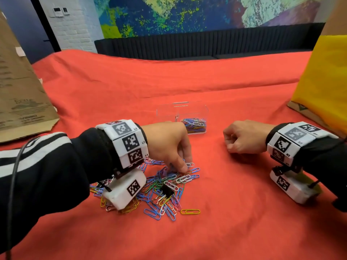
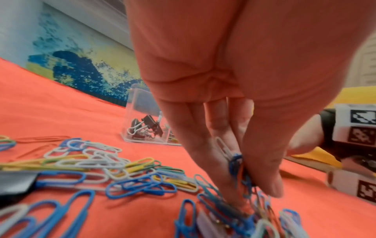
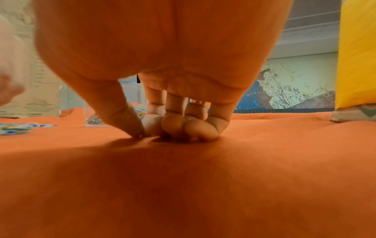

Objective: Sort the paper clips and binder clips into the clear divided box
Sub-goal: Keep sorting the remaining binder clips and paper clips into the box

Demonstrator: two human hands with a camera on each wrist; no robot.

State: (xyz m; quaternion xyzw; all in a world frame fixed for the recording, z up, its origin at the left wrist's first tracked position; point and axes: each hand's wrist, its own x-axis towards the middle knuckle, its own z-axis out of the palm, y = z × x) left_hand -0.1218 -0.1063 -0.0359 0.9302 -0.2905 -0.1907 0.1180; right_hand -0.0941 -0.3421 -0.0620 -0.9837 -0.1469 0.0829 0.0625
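Observation:
A heap of coloured paper clips point(image 1: 159, 186) lies on the red cloth, with a black binder clip point(image 1: 167, 191) in it. My left hand point(image 1: 169, 147) reaches down into the heap's far side. Its thumb and fingers pinch a bunch of paper clips point(image 2: 236, 162), blue and white ones. The clear divided box point(image 1: 165, 113) stands behind the heap. Its right compartment holds paper clips point(image 1: 194, 123); its left compartment holds binder clips point(image 2: 146, 127). My right hand point(image 1: 242, 137) rests on the cloth to the right, fingers point(image 3: 173, 124) curled under, holding nothing.
A brown paper bag point(image 1: 20, 91) stands at the far left and a yellow bag point(image 1: 324, 79) at the far right. A stray orange paper clip point(image 1: 190, 211) lies near the heap's front. A dark bench runs along the wall behind the table.

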